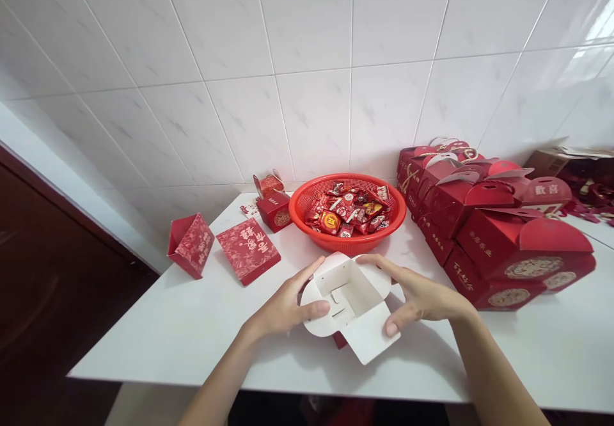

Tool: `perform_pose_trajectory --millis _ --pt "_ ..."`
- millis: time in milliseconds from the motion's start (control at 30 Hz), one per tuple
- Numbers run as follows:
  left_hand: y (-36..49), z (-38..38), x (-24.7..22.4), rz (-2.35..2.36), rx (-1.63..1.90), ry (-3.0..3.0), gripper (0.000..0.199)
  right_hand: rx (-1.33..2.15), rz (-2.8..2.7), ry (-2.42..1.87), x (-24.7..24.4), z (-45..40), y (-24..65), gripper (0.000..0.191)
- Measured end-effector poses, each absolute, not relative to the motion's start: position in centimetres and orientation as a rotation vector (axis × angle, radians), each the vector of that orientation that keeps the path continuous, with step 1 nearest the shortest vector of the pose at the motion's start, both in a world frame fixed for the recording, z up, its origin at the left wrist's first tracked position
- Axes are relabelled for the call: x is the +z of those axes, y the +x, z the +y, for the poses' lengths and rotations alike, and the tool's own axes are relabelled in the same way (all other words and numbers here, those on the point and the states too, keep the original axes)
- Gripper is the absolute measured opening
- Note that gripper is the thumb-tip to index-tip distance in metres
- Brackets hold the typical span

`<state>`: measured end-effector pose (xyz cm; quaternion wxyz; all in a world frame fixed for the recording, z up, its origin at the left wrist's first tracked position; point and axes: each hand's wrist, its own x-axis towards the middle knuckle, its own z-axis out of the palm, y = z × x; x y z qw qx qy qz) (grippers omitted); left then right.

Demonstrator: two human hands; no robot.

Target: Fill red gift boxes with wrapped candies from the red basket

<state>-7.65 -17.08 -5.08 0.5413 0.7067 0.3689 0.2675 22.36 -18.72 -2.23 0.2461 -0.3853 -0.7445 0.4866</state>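
Observation:
An opened gift box with a white inside stands on the table, its rounded flaps folded outward. A bit of its red outside shows below. My left hand grips the left flap, thumb on the white inner face and fingers behind. From the right, my right hand holds the box, with its thumb on the front flap and its fingers along the back right flap. Just behind the box sits a red plastic basket of wrapped sweets.
Stacked red gift boxes fill the right side. At left lie a flat red box, a tilted red box and a small red box. A cardboard carton stands far right. The tiled wall bounds the white table.

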Motion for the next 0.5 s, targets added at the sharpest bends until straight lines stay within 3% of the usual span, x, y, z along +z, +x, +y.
perform_pose_trajectory --millis 100,500 --pt "-7.5 -17.4 -5.1 0.907 0.655 1.728 0.105 1.316 -2.075 -1.096 -2.5 -18.6 22.4 0.11" --pt "-7.6 -17.8 -4.5 1.168 0.861 1.918 0.081 1.129 -1.985 -1.092 -3.5 -17.7 22.7 0.094"
